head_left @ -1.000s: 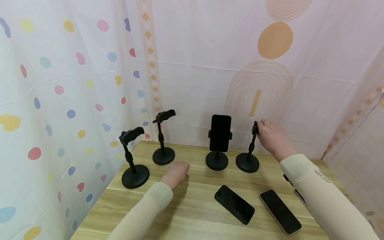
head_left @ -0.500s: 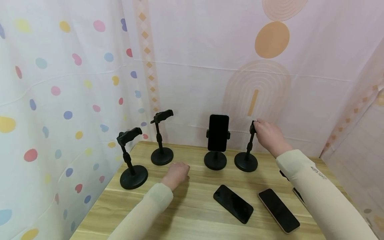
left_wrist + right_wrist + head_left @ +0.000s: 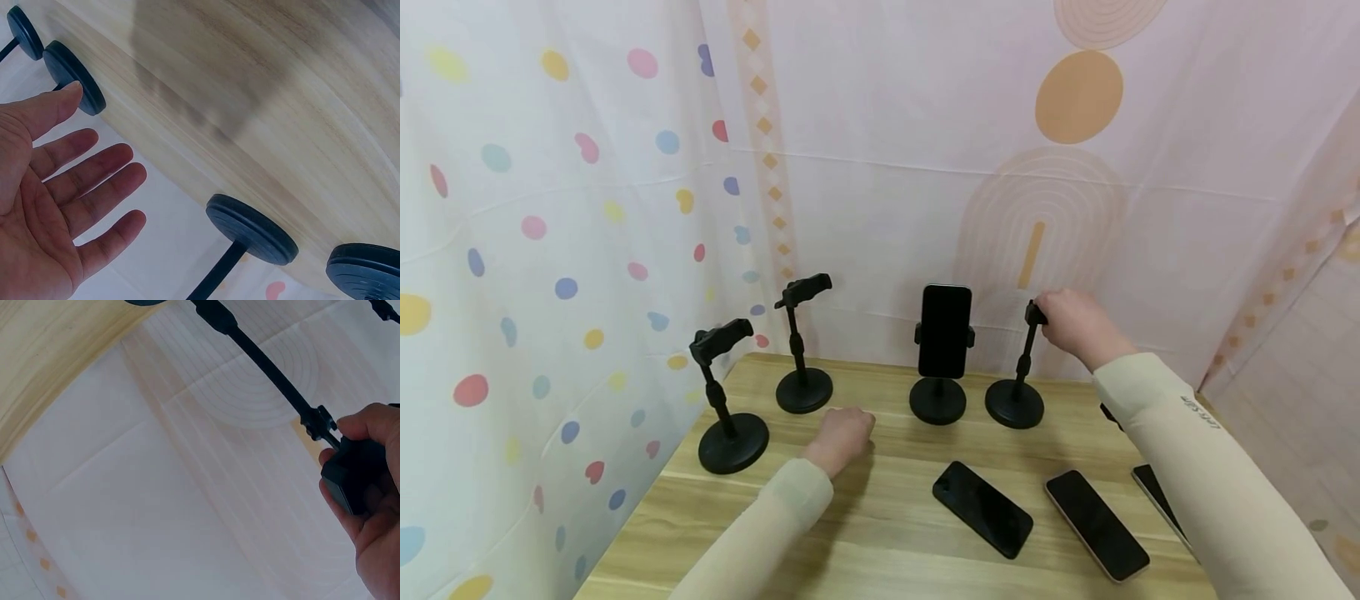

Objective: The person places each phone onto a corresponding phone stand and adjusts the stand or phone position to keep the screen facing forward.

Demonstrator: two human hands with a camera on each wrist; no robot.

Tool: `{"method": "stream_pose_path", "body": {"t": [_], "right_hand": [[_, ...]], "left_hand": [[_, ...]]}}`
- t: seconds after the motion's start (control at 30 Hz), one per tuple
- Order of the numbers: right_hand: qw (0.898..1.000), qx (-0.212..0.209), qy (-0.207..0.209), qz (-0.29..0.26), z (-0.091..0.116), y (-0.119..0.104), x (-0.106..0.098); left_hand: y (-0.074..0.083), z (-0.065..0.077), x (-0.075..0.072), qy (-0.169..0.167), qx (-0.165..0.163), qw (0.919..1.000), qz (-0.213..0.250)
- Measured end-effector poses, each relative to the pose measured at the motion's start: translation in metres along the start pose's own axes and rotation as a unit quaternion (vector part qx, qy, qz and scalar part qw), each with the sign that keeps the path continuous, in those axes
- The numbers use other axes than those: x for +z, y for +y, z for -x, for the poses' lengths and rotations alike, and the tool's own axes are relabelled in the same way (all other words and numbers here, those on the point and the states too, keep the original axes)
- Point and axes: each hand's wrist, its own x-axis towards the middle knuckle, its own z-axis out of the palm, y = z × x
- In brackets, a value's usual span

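Observation:
In the head view my right hand (image 3: 1078,327) grips the clamp at the top of a black phone stand (image 3: 1015,405). The right wrist view has thumb and fingers wrapped round that clamp (image 3: 350,478), with the thin neck leading away from it. My left hand (image 3: 841,437) is low over the table, to the right of two phone stands with bare clamps, a front one (image 3: 733,442) and a back one (image 3: 804,390). The left wrist view shows this hand (image 3: 69,187) holding nothing, its fingers loosely spread. Between the hands, a phone (image 3: 945,332) stands upright in another stand (image 3: 937,402).
Two phones, a black one (image 3: 983,509) and a light-edged one (image 3: 1097,525), lie on the wooden table (image 3: 887,542). A further phone (image 3: 1157,496) is partly covered by the right sleeve (image 3: 1202,467). Patterned curtains (image 3: 865,200) hang behind and beside the table.
The clamp in my right hand has tilted slightly at the top of its stand, and that hand has risen a little. The left hand stays in place. The head view has shifted slightly.

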Motion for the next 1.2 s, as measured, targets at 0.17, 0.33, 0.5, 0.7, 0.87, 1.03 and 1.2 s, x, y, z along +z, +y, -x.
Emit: {"method": "stream_pose_path", "body": {"t": [0.17, 0.33, 0.5, 0.7, 0.87, 1.03, 1.2], "right_hand": [[1.0, 0.012, -0.011, -0.014, -0.002, -0.002, -0.005], [1.0, 0.015, -0.017, -0.009, -0.002, -0.006, -0.008], [1.0, 0.014, -0.01, 0.0, -0.002, -0.007, -0.008], [1.0, 0.016, 0.003, -0.008, -0.001, -0.007, -0.005], [1.0, 0.016, 0.018, -0.012, -0.001, -0.007, -0.002], [0.999, 0.023, 0.021, -0.031, 0.002, -0.006, 0.001], [0.998, 0.027, 0.021, -0.045, 0.006, -0.005, 0.004]], "left_hand": [[0.001, 0.001, 0.0, -0.008, -0.002, 1.0, 0.003], [0.001, 0.0, 0.0, -0.021, -0.007, 0.9997, 0.004], [0.001, 0.0, 0.002, -0.025, -0.007, 0.9997, 0.006], [0.002, 0.001, 0.005, -0.02, -0.004, 0.9998, 0.004], [0.003, 0.0, 0.003, -0.026, -0.004, 0.9996, -0.002], [0.004, 0.001, 0.002, -0.041, -0.004, 0.9991, 0.002], [0.004, 0.001, 0.002, -0.048, -0.004, 0.9988, 0.011]]}}
